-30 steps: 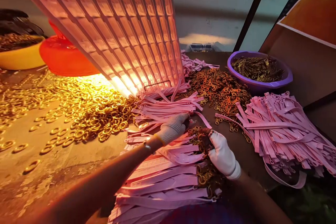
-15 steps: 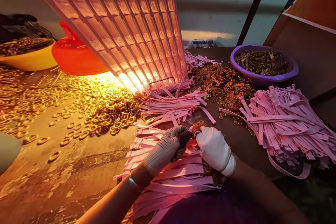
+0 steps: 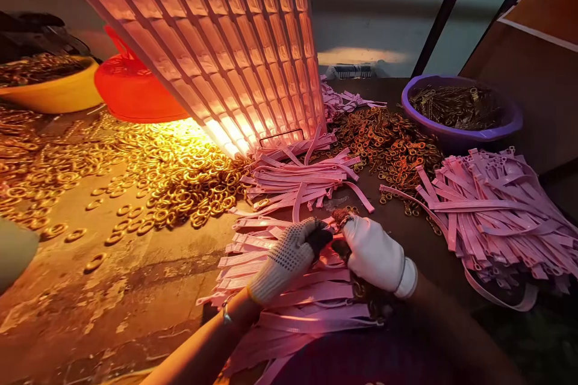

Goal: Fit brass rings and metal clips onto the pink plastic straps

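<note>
My left hand (image 3: 289, 255), in a dotted knit glove with dark fingertips, is pinched closed. A small pink strap end (image 3: 331, 227) shows at its fingertips. Close on its right, my right hand (image 3: 374, 252), in a white glove, is curled around a bunch of small metal clasps (image 3: 342, 216), partly hidden by the fingers. Both hands are above a spread layer of pink straps (image 3: 311, 295). More dark metal clasps (image 3: 368, 298) lie below the right hand.
A ribbed translucent panel (image 3: 217, 42) leans over a bright lamp glow and a red-orange lampshade (image 3: 135, 90). Brass rings (image 3: 189, 186) cover the left side. A clasp heap (image 3: 388, 138), a purple basin (image 3: 460, 126) and a strap pile (image 3: 501, 210) are right; a yellow basin (image 3: 54, 93) is far left.
The hands have drawn slightly apart at the fingertips. The right hand has shifted a little to the right, and its dark thumb area now shows. The view has shifted slightly.
</note>
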{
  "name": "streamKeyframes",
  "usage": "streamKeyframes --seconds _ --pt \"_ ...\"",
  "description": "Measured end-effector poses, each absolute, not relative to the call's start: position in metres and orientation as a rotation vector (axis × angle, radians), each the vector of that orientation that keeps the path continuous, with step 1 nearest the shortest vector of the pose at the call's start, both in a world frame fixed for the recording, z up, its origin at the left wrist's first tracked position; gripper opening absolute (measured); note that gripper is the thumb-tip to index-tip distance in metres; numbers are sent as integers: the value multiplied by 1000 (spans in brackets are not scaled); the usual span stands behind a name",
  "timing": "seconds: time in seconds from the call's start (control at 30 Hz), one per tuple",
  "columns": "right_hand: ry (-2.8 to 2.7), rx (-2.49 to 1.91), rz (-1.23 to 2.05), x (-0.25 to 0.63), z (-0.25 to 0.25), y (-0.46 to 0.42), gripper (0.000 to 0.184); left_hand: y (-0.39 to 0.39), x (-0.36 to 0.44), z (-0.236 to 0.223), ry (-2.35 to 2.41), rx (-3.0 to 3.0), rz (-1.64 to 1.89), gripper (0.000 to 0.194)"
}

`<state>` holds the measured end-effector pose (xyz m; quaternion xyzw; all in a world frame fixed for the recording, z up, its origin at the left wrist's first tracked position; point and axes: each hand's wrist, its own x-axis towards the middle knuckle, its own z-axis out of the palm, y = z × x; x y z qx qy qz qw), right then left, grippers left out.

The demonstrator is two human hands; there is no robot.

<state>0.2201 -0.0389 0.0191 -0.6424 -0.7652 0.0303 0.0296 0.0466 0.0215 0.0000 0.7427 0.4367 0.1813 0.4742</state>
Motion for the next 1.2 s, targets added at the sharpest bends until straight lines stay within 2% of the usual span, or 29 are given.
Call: streamKeyframes --seconds 0.17,0.4,0.63,0.77,0.83,0.9,0.97,1.2 --pt "-2449 -2114 253 217 21 -33 16 16 44 -4 1023 1809 460 30" --pt "-2671 -1849 212 216 1 -33 18 17 44 -7 992 1879 420 23" --pt "-2673 -1766 219 232 12 -42 14 32 -1 12 1194 1773 347 18" --pt "-2609 -1565 288 288 20 -27 20 31 -25 21 1480 1365 477 36" --pt "-2434 -1758 165 327 18 -4 23 26 -21 22 1426 1133 540 32" --pt "-2103 -2339 -168 363 14 26 18 22 -7 21 1289 927 562 32" --pt "-1905 -2543 -324 388 6 55 20 21 13 19 1152 741 553 36" --pt "-1836 -2580 -428 402 -23 96 30 30 38 19 782 504 498 50"
